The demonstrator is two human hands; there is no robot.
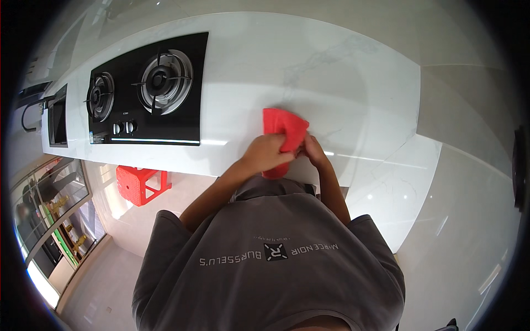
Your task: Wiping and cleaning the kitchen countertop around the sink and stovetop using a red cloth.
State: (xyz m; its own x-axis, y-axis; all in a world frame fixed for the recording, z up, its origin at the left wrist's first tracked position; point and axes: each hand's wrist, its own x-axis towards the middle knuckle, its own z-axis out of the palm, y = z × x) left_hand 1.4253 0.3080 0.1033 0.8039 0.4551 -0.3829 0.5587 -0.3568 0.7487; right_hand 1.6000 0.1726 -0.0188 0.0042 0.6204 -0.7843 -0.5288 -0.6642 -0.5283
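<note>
A folded red cloth [285,124] is held up between my two hands, close to my body at the front edge of the white marble-patterned countertop [244,82]. My left hand [268,152] grips it from the left, its fingers partly covered by the cloth, and a lower fold hangs beneath this hand by my shirt. My right hand [313,151] pinches the cloth's right side, its fingertips partly hidden behind the fabric.
A black two-burner gas hob [132,111] is set into the counter on the left, with a sink [58,120] and black tap [29,118] beyond. Below the counter's front edge stands a red plastic stool [136,186]. Tiled walls border the counter behind and right.
</note>
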